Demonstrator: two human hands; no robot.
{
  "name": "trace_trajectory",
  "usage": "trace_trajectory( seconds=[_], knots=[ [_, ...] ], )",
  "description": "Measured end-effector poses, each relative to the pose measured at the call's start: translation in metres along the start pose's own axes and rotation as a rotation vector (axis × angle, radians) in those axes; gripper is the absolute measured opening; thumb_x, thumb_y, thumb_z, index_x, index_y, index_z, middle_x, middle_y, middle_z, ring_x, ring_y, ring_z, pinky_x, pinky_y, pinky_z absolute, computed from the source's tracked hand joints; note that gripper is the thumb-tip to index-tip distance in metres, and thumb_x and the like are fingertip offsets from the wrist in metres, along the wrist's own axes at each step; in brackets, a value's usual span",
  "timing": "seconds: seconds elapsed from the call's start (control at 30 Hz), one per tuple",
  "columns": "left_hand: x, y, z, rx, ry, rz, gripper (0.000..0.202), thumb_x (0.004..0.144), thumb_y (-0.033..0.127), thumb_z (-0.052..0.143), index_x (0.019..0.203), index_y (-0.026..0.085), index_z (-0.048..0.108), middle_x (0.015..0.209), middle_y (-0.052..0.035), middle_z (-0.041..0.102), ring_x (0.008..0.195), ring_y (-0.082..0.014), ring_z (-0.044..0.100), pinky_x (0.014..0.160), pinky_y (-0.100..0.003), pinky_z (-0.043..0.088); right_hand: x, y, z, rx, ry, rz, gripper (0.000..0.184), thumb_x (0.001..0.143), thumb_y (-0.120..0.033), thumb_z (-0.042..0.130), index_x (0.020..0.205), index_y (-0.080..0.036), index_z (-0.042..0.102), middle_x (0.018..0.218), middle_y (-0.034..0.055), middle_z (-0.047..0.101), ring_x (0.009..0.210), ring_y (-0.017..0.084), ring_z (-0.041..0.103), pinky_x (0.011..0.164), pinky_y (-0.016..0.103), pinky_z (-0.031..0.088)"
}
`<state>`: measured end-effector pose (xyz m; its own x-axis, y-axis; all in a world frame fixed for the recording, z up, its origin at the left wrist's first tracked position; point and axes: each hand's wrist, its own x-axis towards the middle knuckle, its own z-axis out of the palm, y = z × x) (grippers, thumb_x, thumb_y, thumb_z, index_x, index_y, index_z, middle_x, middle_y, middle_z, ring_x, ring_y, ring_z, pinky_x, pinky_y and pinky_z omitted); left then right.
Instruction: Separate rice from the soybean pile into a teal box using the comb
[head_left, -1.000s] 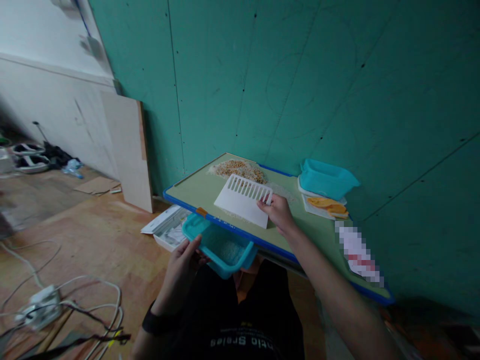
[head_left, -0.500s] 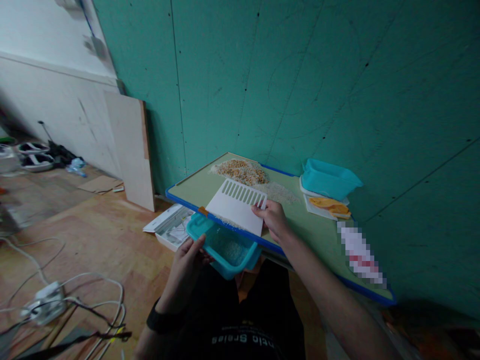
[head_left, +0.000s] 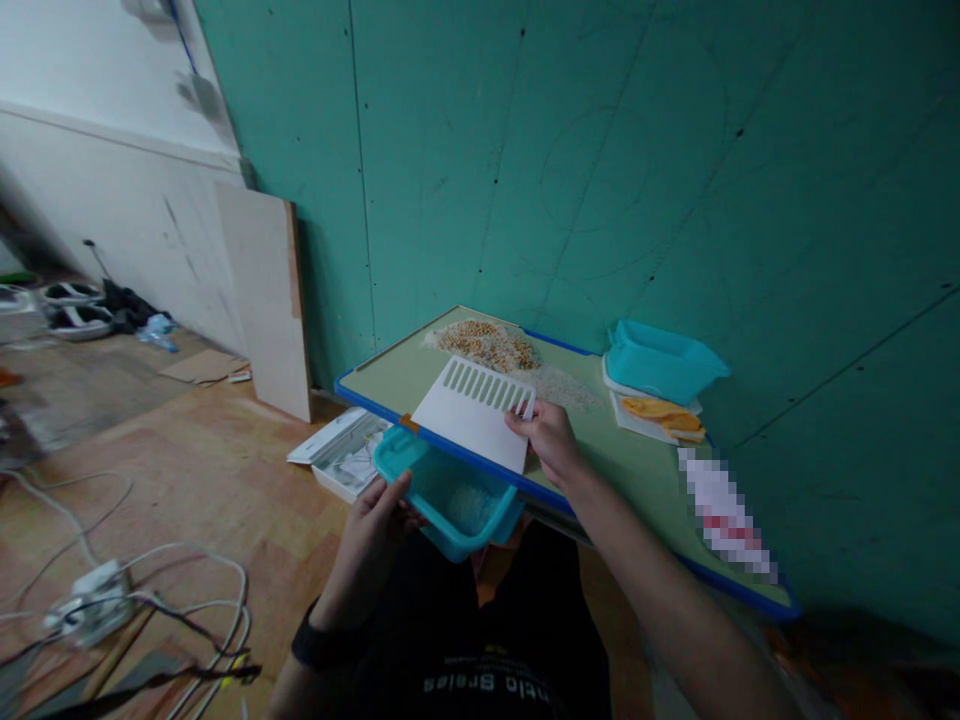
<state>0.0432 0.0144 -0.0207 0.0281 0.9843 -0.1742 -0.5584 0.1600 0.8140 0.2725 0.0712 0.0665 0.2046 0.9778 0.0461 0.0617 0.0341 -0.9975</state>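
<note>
My left hand (head_left: 382,505) grips the near rim of a turquoise plastic tub (head_left: 455,545), which sits just below the table's blue edge with whitish grains (head_left: 471,508) in its bottom. A white slotted scoop (head_left: 469,415) lies slanted over the table edge, its plain side against the edge above the tub. My right hand (head_left: 551,435) holds it at its right side, thumb on top. Behind the scoop, a heap of yellow kernels mixed with pale grains (head_left: 484,343) lies on the green tabletop (head_left: 622,470). A thinner patch of pale grains (head_left: 562,388) spreads to its right.
Against the green wall, a second turquoise tub (head_left: 664,360) stands beside an orange cloth (head_left: 664,415) on something white. A blurred-out packet (head_left: 727,515) lies at the table's right. An open white box (head_left: 349,460) is below the left edge; a power strip (head_left: 94,600) with cables lies on the floor.
The pale grains that lay along the scoop's front edge are gone from there. Both hands, the scoop and the tub keep nearly the same places; the view has shifted slightly.
</note>
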Motion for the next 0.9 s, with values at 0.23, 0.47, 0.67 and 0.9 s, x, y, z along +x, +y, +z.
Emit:
trace_trajectory(
  seconds=[0.23, 0.47, 0.67, 0.9],
  knots=[
    [-0.001, -0.001, -0.001, -0.012, 0.018, -0.001, 0.032, 0.072, 0.043, 0.086, 0.068, 0.018, 0.065, 0.055, 0.0006, 0.065, 0.05, -0.0145, 0.064, 0.052, -0.023, 0.052, 0.01, -0.01, -0.027, 0.043, 0.029, 0.014, 0.043, 0.053, -0.045, 0.083, 0.083, -0.018, 0.068, 0.08, 0.0059, 0.074, 0.069, 0.024, 0.068, 0.06, 0.034, 0.053],
    [0.0, 0.0, 0.003, -0.023, 0.02, 0.011, 0.035, 0.067, 0.043, 0.089, 0.064, 0.018, 0.065, 0.053, 0.0015, 0.061, 0.048, -0.0128, 0.059, 0.05, -0.023, 0.051, 0.056, -0.009, -0.075, -0.123, 0.244, -0.183, 0.049, 0.052, -0.051, 0.08, 0.085, -0.019, 0.067, 0.082, 0.0065, 0.074, 0.073, 0.024, 0.068, 0.066, 0.035, 0.053],
    [-0.002, 0.003, 0.005, -0.02, 0.038, -0.005, 0.037, 0.062, 0.043, 0.091, 0.059, 0.019, 0.064, 0.052, 0.0018, 0.06, 0.047, -0.0135, 0.059, 0.048, -0.024, 0.049, 0.073, 0.008, -0.068, -0.255, 0.211, -0.184, 0.042, 0.056, -0.05, 0.075, 0.081, -0.018, 0.068, 0.075, 0.0049, 0.073, 0.069, 0.021, 0.065, 0.062, 0.032, 0.049],
    [0.002, 0.003, -0.001, -0.02, 0.036, -0.007, 0.033, 0.07, 0.041, 0.087, 0.061, 0.02, 0.063, 0.054, 0.0019, 0.062, 0.049, -0.013, 0.06, 0.052, -0.023, 0.052, 0.079, 0.011, -0.04, -0.279, 0.188, -0.139, 0.029, 0.058, -0.038, 0.073, 0.078, -0.017, 0.07, 0.074, 0.0037, 0.074, 0.073, 0.021, 0.067, 0.061, 0.029, 0.049]
  ],
)
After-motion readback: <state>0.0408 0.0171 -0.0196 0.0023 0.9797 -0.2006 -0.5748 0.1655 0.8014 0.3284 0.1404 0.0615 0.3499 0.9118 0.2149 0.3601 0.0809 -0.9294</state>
